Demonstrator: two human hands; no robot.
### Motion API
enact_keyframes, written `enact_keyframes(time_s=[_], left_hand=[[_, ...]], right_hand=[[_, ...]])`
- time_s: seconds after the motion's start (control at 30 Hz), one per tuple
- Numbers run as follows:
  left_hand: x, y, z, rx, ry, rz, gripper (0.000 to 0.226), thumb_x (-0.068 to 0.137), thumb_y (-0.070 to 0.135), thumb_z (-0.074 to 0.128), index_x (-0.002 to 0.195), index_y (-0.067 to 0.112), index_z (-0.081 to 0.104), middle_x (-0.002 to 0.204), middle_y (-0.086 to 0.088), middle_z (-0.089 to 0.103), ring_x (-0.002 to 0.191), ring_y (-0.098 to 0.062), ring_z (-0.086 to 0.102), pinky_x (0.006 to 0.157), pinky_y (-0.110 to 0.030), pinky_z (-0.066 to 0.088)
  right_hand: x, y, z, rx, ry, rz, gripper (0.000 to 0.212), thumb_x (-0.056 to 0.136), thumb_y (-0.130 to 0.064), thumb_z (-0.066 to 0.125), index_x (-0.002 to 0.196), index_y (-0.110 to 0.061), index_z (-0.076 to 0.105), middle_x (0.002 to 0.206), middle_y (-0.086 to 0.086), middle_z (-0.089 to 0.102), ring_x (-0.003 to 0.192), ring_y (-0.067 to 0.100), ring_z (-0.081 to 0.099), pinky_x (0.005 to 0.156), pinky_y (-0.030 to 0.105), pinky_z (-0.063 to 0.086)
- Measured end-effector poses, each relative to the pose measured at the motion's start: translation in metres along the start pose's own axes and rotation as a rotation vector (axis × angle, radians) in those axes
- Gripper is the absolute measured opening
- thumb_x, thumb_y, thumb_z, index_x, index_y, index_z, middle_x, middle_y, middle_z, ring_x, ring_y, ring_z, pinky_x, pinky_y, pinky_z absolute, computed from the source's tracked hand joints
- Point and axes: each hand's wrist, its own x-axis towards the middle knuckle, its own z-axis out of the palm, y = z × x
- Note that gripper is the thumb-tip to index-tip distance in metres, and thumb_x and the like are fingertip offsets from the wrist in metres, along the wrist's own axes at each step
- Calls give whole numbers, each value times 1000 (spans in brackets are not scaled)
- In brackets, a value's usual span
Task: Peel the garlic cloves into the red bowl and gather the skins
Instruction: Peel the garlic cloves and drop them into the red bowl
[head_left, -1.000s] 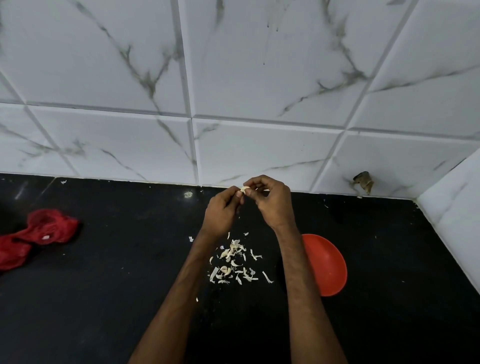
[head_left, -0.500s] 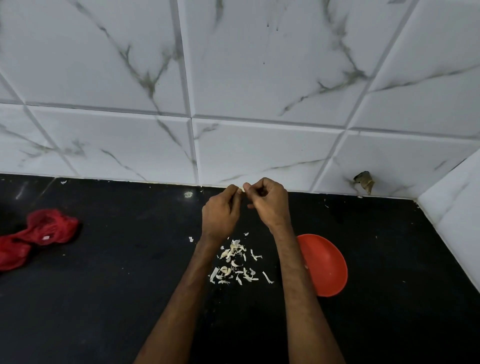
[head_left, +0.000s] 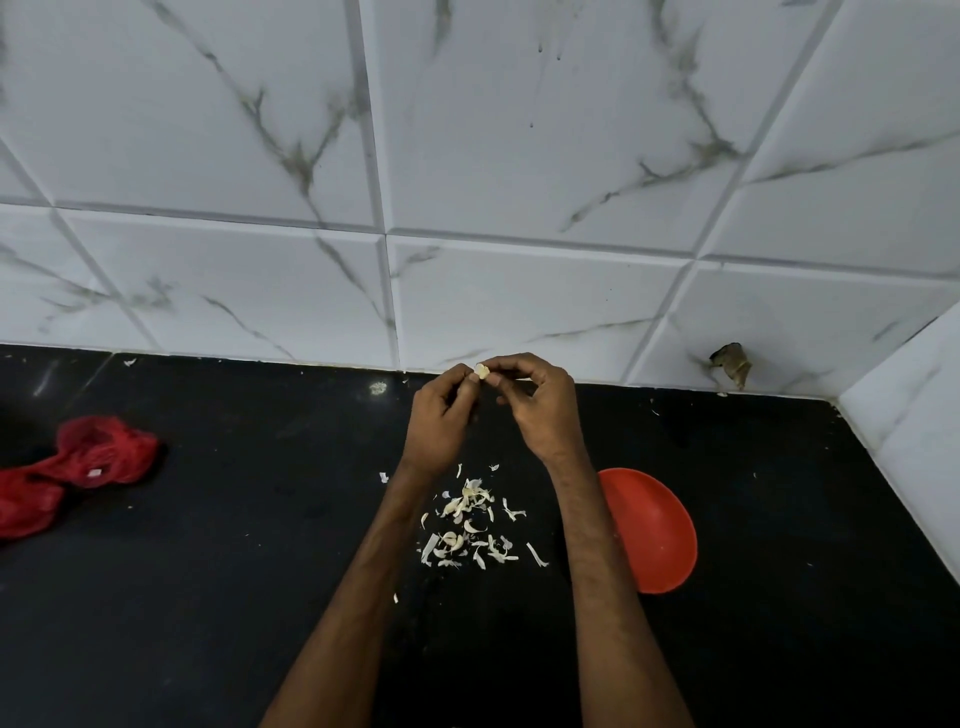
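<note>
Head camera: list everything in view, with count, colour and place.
garlic clove: one, pale, pinched between both hands' fingertips
garlic skins: many scraps, off-white, scattered on the counter between the forearms
bowl: one, red, on the counter right of the right forearm, partly hidden by it
mesh bag: one, red, crumpled at the counter's left
counter: one, black
wall tiles: several, white with grey veins, behind the counter
brown mark: one, low on the right tiles, unclear what
left hand: one, pinches the clove
right hand: one, pinches the clove
</note>
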Motion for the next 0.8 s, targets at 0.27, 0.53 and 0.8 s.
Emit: enact_keyframes(time_s=[0.27, 0.53, 0.8], left_hand=[[-1, 17, 7, -282, 70, -163, 37, 103, 4, 42, 68, 12, 52, 56, -6, 38, 46, -5, 33, 46, -14, 30], [-1, 17, 5, -350, 77, -267, 38, 105, 15, 41, 68, 14, 47, 56, -1, 42, 45, -5, 31, 42, -18, 23], [2, 12, 0, -462, 115, -344, 36, 104, 23, 41, 69, 18, 48, 59, 2, 43, 47, -9, 26, 44, -21, 19]], right_hand=[[0, 2, 4, 6, 12, 73, 13, 90, -11, 73, 92, -23, 71, 88, -13, 71, 89, 5, 67, 80, 37, 60], [-1, 3, 6, 80, 0, 100, 12, 89, -9, 73, 91, -21, 70, 90, 2, 72, 89, 19, 70, 71, 35, 61], [0, 6, 6, 117, 98, 76, 10, 90, -4, 71, 94, -13, 74, 91, -1, 72, 87, 10, 68, 69, 31, 61]])
